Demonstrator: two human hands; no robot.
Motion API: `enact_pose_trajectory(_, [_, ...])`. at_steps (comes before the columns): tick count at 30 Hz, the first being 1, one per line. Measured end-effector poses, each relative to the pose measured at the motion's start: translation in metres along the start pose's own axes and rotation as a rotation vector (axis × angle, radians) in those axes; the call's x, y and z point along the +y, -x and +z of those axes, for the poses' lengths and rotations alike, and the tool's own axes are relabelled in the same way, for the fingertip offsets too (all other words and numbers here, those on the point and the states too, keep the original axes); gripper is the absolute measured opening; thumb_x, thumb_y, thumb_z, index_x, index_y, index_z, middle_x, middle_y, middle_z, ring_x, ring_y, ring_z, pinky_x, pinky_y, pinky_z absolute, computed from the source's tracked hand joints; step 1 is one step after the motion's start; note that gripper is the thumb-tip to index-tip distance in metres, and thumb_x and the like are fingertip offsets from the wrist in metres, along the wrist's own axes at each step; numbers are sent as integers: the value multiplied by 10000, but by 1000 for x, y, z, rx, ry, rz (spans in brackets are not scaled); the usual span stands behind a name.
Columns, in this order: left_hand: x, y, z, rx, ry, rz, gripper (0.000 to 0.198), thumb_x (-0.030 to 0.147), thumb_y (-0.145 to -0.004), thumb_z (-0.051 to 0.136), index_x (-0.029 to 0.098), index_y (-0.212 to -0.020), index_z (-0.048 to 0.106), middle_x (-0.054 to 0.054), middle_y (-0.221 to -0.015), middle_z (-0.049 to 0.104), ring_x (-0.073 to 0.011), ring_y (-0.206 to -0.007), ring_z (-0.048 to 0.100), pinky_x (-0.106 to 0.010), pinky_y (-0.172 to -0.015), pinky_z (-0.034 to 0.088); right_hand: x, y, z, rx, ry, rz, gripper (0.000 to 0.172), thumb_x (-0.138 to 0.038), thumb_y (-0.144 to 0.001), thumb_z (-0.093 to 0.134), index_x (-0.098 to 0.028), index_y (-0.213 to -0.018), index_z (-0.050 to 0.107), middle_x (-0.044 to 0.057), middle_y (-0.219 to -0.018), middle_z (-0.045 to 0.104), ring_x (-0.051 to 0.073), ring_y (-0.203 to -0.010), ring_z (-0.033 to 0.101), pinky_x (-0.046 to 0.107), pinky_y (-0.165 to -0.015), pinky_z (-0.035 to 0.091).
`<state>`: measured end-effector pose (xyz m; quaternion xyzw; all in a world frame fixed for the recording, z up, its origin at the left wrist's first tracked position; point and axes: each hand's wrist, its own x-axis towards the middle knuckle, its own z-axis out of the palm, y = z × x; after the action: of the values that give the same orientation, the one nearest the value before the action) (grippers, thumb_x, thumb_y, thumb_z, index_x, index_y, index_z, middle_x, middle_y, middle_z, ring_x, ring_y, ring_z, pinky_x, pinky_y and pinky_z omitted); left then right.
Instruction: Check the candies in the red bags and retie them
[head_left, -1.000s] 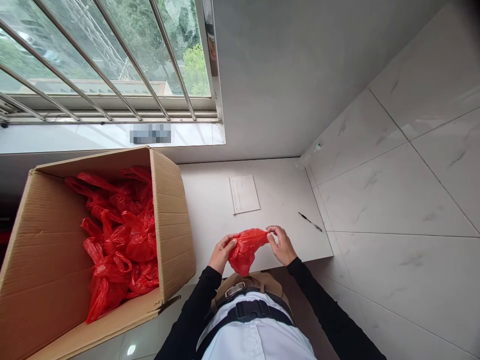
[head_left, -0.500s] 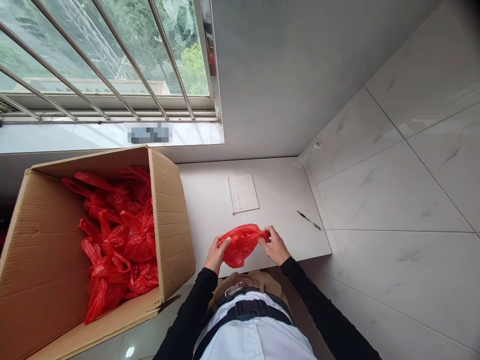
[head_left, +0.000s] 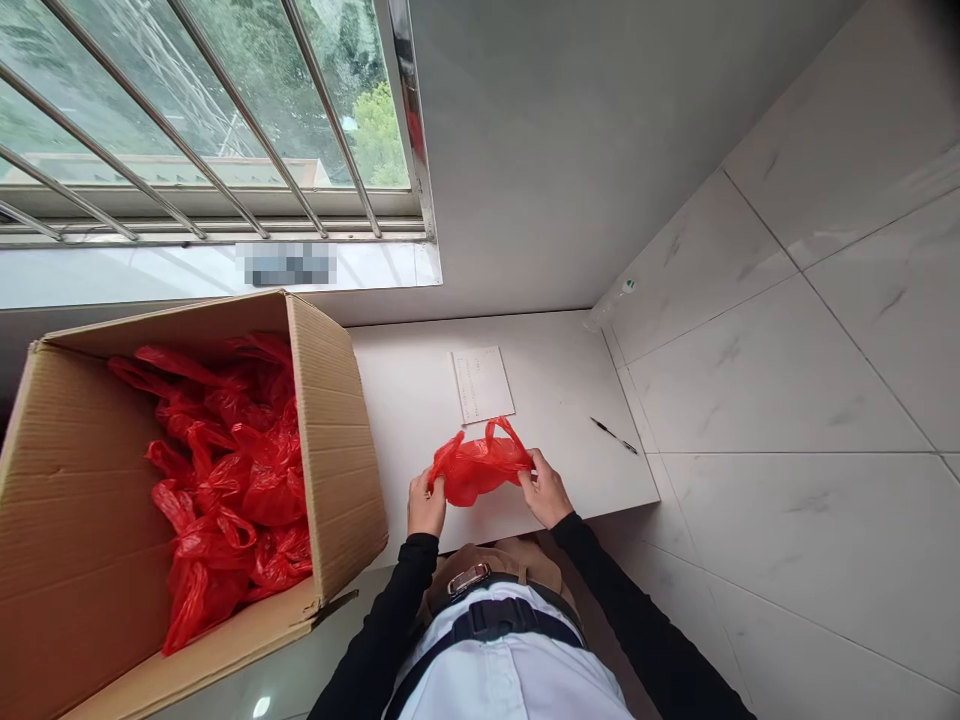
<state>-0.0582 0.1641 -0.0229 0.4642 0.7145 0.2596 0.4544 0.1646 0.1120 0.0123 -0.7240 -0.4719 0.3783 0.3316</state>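
Note:
A red plastic bag [head_left: 478,474] is stretched between my two hands above the front part of the white table [head_left: 555,400]. My left hand [head_left: 427,502] pinches the bag at its left side, and my right hand [head_left: 545,490] grips its right side. Two handle loops stand up at the bag's top, the larger one towards the right. Any contents are hidden by the red plastic. Just behind the bag lies a sheet of paper with writing [head_left: 482,383].
To the left stands an open cardboard box [head_left: 337,450] with several knotted red bags [head_left: 262,470] inside. A pen [head_left: 613,436] lies near the table's right edge. A clear bottle [head_left: 609,305] is in the back corner. Behind is a barred window [head_left: 225,130].
The bag has been raised and turned so that its handle loops now stand up. My hands have shifted their grip on its sides, and the view has moved slightly.

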Motion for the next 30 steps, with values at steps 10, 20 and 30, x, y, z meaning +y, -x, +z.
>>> enact_pose_trajectory(10, [24, 3, 15, -146, -273, 304, 621, 309, -751, 665, 218, -1357, 565, -135, -1222, 578, -320, -1162, 521, -485, -1018, 420, -7, 4, 0, -63, -24, -27, 361, -503, -928, 478, -207, -964, 681, 80, -943, 704, 208, -821, 681, 300, -694, 571])
enact_pose_trajectory(20, [34, -5, 2, 24, -352, 305, 306, 309, -893, 512, 187, -1058, 737, -145, -1095, 526, -306, -1100, 494, -420, -951, 409, -16, 19, -27, 114, -112, -63, 232, -402, -984, 423, -221, -1063, 546, 50, -999, 678, 163, -811, 659, 260, -693, 553])
enact_pose_trajectory(30, [54, 20, 9, -247, -184, 117, 294, 470, -834, 604, 229, -667, 627, 25, -552, 494, -146, -567, 433, -270, -579, 303, -17, 24, -27, 177, -62, -159, 156, -357, -908, 543, -219, -967, 583, 93, -1111, 590, 236, -1108, 567, 418, -975, 495])
